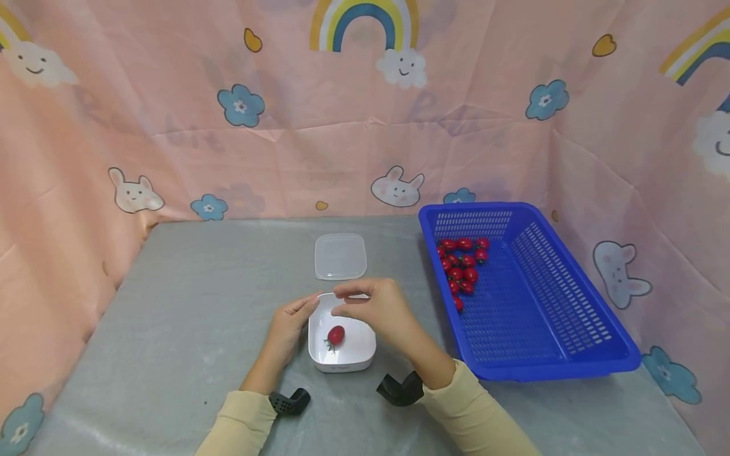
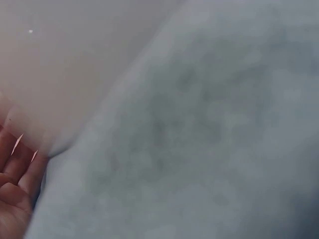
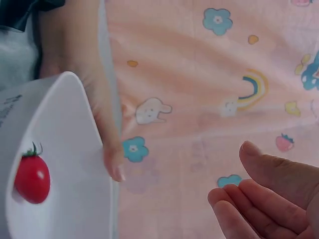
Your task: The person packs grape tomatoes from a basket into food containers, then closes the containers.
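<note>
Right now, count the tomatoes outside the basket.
1: a tomato in the box. The right hand covers part of the box, so another could be hidden.

Head: high, facing forward-down. Wrists: close. Head, right wrist share container [image 1: 356, 365].

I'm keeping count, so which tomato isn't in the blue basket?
The lone tomato in the white box. The other tomatoes in view all lie in the blue basket, grouped toward its left side.
</note>
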`<state>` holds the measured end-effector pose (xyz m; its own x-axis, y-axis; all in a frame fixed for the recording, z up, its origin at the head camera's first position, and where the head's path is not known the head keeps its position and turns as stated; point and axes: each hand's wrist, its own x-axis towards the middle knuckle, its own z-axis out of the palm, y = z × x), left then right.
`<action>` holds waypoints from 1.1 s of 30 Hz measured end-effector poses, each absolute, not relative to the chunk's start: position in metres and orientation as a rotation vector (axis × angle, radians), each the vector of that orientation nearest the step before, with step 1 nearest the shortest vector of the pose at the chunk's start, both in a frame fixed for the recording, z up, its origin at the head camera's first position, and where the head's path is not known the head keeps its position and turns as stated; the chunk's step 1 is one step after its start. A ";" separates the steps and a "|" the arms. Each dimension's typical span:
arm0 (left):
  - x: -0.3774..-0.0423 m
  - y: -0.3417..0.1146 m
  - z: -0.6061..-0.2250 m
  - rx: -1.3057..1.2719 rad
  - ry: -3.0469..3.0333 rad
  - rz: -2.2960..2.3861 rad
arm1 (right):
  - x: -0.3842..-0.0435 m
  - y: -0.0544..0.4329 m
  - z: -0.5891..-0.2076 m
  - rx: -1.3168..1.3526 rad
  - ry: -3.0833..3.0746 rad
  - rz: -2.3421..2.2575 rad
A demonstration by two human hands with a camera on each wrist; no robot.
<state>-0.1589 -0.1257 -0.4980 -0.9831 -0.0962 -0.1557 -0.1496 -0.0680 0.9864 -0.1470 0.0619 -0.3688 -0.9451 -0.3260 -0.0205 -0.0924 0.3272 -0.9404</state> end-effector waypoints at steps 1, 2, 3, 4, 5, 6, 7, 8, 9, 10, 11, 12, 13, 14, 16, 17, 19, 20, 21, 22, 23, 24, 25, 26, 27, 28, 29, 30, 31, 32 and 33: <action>-0.159 -0.126 -0.498 -0.283 2.125 2.248 | -0.147 0.064 -0.366 -0.388 2.389 -1.673; -0.159 -0.125 -0.498 -0.289 2.118 2.253 | -0.147 0.065 -0.364 -0.398 2.388 -1.682; -0.159 -0.125 -0.498 -0.289 2.118 2.252 | -0.147 0.067 -0.361 -0.402 2.392 -1.686; -0.159 -0.125 -0.498 -0.294 2.108 2.258 | -0.147 0.068 -0.359 -0.402 2.395 -1.690; -0.159 -0.125 -0.498 -0.291 2.111 2.256 | -0.146 0.070 -0.357 -0.396 2.400 -1.693; -0.159 -0.124 -0.498 -0.295 2.110 2.254 | -0.146 0.071 -0.355 -0.382 2.406 -1.696; -0.159 -0.124 -0.498 -0.295 2.114 2.250 | -0.146 0.073 -0.352 -0.371 2.420 -1.695; -0.158 -0.124 -0.498 -0.296 2.114 2.248 | -0.146 0.075 -0.349 -0.363 2.433 -1.694; -0.158 -0.124 -0.498 -0.298 2.122 2.242 | -0.146 0.078 -0.346 -0.355 2.445 -1.696; -0.158 -0.124 -0.498 -0.301 2.127 2.238 | -0.147 0.081 -0.344 -0.349 2.456 -1.697; -0.158 -0.124 -0.498 -0.303 2.137 2.232 | -0.147 0.084 -0.341 -0.332 2.461 -1.697; -0.158 -0.124 -0.498 -0.306 2.139 2.230 | -0.148 0.087 -0.338 -0.319 2.471 -1.696; -0.158 -0.124 -0.498 -0.307 2.140 2.228 | -0.149 0.091 -0.335 -0.308 2.482 -1.693; -0.159 -0.124 -0.498 -0.309 2.141 2.227 | -0.151 0.094 -0.333 -0.295 2.491 -1.690; -0.159 -0.124 -0.498 -0.311 2.139 2.228 | -0.154 0.102 -0.330 -0.265 2.508 -1.687; -0.159 -0.124 -0.498 -0.311 2.137 2.229 | -0.156 0.106 -0.328 -0.254 2.523 -1.684; -0.158 -0.125 -0.498 -0.314 2.145 2.219 | -0.159 0.114 -0.326 -0.245 2.572 -1.662; -0.158 -0.125 -0.498 -0.316 2.146 2.218 | -0.161 0.117 -0.324 -0.237 2.592 -1.652; -0.158 -0.125 -0.498 -0.318 2.145 2.217 | -0.162 0.121 -0.323 -0.234 2.616 -1.641; -0.158 -0.125 -0.498 -0.319 2.149 2.213 | -0.163 0.124 -0.321 -0.223 2.635 -1.631; -0.158 -0.125 -0.498 -0.320 2.149 2.212 | -0.164 0.128 -0.320 -0.215 2.656 -1.620; -0.158 -0.126 -0.498 -0.325 2.150 2.211 | -0.164 0.131 -0.318 -0.202 2.677 -1.602; -0.159 -0.126 -0.498 -0.328 2.145 2.215 | -0.165 0.134 -0.317 -0.187 2.696 -1.585; -0.159 -0.126 -0.498 -0.328 2.138 2.220 | -0.166 0.137 -0.316 -0.172 2.709 -1.573; -0.159 -0.126 -0.499 -0.324 2.143 2.218 | -0.167 0.139 -0.315 -0.158 2.721 -1.562; -0.159 -0.126 -0.499 -0.323 2.141 2.220 | -0.168 0.142 -0.314 -0.142 2.730 -1.547; -0.159 -0.126 -0.499 -0.323 2.136 2.222 | -0.169 0.145 -0.313 -0.134 2.742 -1.533; -0.159 -0.126 -0.499 -0.323 2.135 2.223 | -0.170 0.148 -0.313 -0.122 2.750 -1.520; -0.159 -0.126 -0.499 -0.319 2.133 2.223 | -0.171 0.150 -0.312 -0.111 2.755 -1.512; -0.159 -0.126 -0.500 -0.318 2.132 2.224 | -0.172 0.153 -0.312 -0.100 2.757 -1.508; -0.160 -0.126 -0.500 -0.316 2.134 2.224 | -0.174 0.155 -0.311 -0.091 2.763 -1.503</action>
